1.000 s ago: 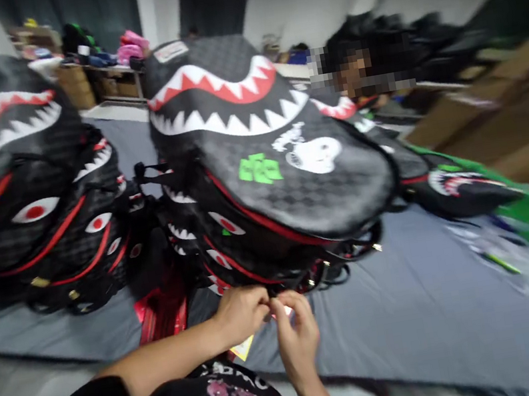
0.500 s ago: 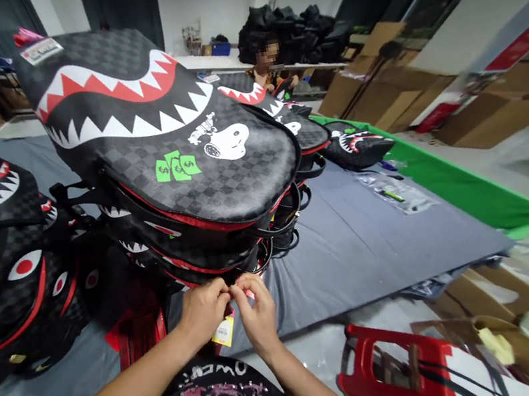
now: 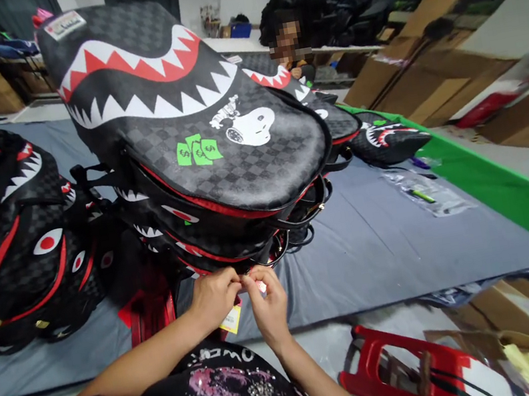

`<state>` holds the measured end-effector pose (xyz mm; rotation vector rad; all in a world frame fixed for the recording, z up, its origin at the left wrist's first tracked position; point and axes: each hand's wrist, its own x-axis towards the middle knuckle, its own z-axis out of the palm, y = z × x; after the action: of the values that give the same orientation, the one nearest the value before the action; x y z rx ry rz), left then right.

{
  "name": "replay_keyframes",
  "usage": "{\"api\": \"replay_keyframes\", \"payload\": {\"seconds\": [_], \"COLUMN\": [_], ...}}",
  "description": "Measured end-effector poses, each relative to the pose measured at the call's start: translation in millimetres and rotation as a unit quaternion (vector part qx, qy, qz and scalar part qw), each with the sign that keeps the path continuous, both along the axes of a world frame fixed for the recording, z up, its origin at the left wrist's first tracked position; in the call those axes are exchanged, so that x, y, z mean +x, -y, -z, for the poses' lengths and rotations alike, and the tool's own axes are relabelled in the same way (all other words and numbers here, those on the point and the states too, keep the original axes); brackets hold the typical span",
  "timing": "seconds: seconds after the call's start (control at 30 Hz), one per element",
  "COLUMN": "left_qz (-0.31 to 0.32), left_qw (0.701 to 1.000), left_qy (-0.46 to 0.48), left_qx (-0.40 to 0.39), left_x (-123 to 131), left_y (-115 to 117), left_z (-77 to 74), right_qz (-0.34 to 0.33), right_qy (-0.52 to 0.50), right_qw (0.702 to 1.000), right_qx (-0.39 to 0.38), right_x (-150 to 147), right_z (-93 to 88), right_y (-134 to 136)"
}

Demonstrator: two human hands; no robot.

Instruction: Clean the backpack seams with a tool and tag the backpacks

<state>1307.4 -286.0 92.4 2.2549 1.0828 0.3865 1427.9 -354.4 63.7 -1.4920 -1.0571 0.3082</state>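
My left hand [image 3: 216,295] and my right hand [image 3: 267,299] meet in front of a stack of black checkered backpacks [image 3: 222,158]. Both are closed, fingertips pinched together on something too small to make out. A yellow and white tag [image 3: 231,319] hangs just below my left fingers. Something small, red and white shows at my right fingers. The top backpack bears shark teeth, green bills and a white cartoon dog head. Its black handle loops hang above and to the right of my hands.
More shark-face backpacks [image 3: 43,242] pile up at left. On the grey tabletop [image 3: 378,240] lie a clear plastic bag [image 3: 429,193] and another black bag [image 3: 386,139]. A red stool [image 3: 404,364] stands at lower right, near cardboard boxes [image 3: 521,310]. A person [image 3: 288,45] sits beyond the stack.
The view has shifted, so the backpacks and table appear further right and slightly higher. Both hands keep their pinch close together, with little change in pose.
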Motion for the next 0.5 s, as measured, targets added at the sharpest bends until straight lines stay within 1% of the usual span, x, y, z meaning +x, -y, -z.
{"api": "replay_keyframes", "payload": {"seconds": [0.03,0.13,0.17,0.27,0.4,0.5], "left_qz": [0.002,0.054,0.056,0.022,0.055,0.028], "left_qw": [1.0,0.998,0.998,0.999,0.998,1.0], "left_qy": [0.004,0.01,0.0,-0.028,0.004,-0.003], "left_qx": [-0.006,-0.032,-0.031,-0.018,-0.032,-0.012], "left_x": [0,0,0,0,-2,-5], "left_y": [0,1,0,1,3,6], "left_z": [-0.9,-4.7,-5.8,-6.6,-0.8,4.3], "right_qz": [0.001,0.007,0.008,0.007,0.014,0.018], "right_qy": [-0.003,-0.007,-0.008,-0.015,-0.028,-0.035], "right_qw": [1.0,1.0,1.0,1.0,0.999,0.999], "right_qx": [0.0,-0.003,-0.006,-0.016,-0.013,-0.015], "right_x": [0,-1,-1,-1,-2,-6], "right_z": [0.1,1.6,2.5,5.6,9.9,14.3], "right_y": [0,0,0,1,4,8]}}
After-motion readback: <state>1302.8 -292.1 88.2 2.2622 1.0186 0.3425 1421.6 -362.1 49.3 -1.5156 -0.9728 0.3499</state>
